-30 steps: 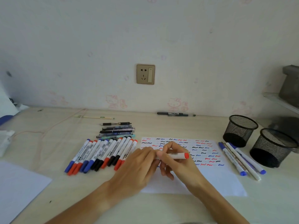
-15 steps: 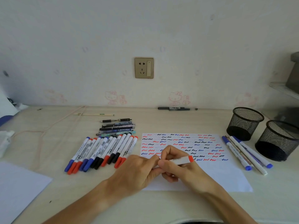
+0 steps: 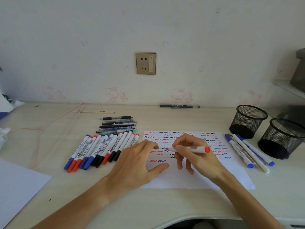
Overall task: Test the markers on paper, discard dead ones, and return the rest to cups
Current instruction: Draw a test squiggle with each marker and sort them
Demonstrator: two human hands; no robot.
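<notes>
My right hand [image 3: 196, 156] grips a white marker [image 3: 191, 148] with a red end. Its bare red tip points left, just above the test paper [image 3: 189, 179], which is covered with red, blue and black squiggles. My left hand [image 3: 140, 164] rests on the paper's left edge, thumb spread out, fingers loosely bent. The marker's cap is not visible. A row of several red, blue and black markers [image 3: 100, 151] lies left of the paper. Three markers [image 3: 247, 151] lie right of it, beside two black mesh cups [image 3: 247, 121] [image 3: 280, 139].
Several thin pens [image 3: 118, 125] are stacked behind the marker row. A black pen [image 3: 178, 106] lies by the wall. A blank sheet [image 3: 18, 187] covers the near left corner, and a pink cord [image 3: 49, 126] trails across the left of the desk.
The hands have come apart: the left hand drew back to the left, and the marker's red tip is now bare. The right hand lifted the marker slightly over the squiggles.
</notes>
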